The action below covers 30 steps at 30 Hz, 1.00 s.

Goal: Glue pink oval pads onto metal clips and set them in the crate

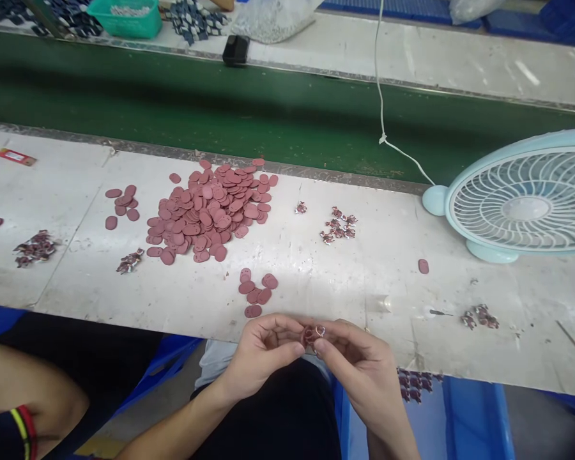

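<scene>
Near the table's front edge, my left hand (268, 351) and my right hand (357, 358) meet, thumbs and fingertips pinched round a small reddish-brown piece (310, 335) with a whitish part on its right side. Fingers partly cover the piece. Just beyond my left hand lies a small group of dull red oval discs (253, 295). A large heap of the same discs (211, 207) lies farther back. Small brown and white pieces (339, 225) sit in a loose cluster beyond my right hand.
A pale blue fan (522, 204) stands at the right, its white cord running up. Another cluster (482, 317) lies near a thin dark-tipped tool (439, 313). Below the table edge is a blue bin (476, 415). Another person's arm (29, 390) is at lower left.
</scene>
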Tool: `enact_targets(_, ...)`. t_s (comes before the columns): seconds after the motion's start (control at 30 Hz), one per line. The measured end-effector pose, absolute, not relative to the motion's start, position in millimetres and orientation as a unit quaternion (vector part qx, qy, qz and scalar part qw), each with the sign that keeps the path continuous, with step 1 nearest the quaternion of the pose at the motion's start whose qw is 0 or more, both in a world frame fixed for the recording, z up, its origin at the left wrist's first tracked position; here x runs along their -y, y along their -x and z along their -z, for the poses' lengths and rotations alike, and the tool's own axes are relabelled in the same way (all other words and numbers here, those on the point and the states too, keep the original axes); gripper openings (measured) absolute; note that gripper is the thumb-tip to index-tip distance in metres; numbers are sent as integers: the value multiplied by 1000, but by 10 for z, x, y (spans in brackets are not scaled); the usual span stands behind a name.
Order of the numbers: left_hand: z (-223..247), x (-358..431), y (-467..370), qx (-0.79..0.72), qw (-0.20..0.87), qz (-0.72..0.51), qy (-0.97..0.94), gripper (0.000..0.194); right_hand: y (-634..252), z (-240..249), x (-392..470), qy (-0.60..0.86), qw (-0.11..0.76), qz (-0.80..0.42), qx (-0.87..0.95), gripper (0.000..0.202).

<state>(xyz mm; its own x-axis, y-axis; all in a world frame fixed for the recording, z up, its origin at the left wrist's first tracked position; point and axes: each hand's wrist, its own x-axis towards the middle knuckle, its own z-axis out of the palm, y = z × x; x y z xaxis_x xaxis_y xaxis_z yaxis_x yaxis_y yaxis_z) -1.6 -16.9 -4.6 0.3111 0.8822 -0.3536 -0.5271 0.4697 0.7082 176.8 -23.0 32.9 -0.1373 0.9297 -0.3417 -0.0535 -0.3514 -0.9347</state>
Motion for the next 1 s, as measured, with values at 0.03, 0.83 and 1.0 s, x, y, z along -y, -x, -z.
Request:
enact_targets(0.03,42,162,12,-370,773,-454,-243,13,-1775,-335,226,528,389,-631,414,19)
enact_targets(0.83,-1,173,-44,-407,752,-448,-261,1,-1815,-294,239,524,409,-635,394,13)
enact_targets(1.0,-38,151,-71,-407,751,-448,-263,2,-1797,-293,235,529,424,-634,372,12)
